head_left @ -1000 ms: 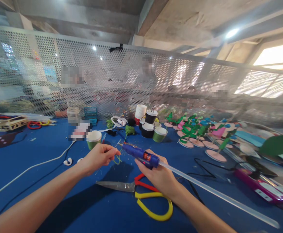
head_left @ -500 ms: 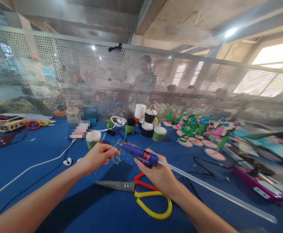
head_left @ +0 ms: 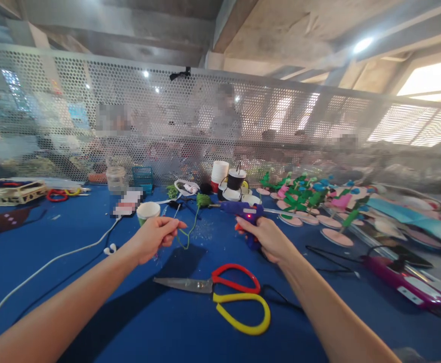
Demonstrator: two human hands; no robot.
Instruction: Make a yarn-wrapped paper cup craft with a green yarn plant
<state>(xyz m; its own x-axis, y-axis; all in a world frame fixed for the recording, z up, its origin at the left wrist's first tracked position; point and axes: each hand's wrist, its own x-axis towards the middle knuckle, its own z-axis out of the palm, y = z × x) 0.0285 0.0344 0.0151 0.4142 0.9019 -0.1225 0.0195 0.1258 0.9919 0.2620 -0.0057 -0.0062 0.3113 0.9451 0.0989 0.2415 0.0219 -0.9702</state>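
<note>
My left hand is pinched shut on a thin green wire loop that hangs just above the blue table. My right hand is wrapped round the grip of a blue glue gun, held upright with its red light lit and its nozzle pointing left, apart from the wire. A clear glue stick juts from the gun's back toward the right. Red-and-yellow-handled scissors lie on the table below both hands.
Paper cups, black-and-white spools and green yarn stand behind the hands. Pink discs with green foam stems crowd the right. A white cable crosses the left. A magenta device lies at right. A perforated metal screen backs the table, people behind it.
My right hand turned the glue gun upright and drew it back to the right, away from the wire. The left hand stayed about where it was, still pinching the green wire.
</note>
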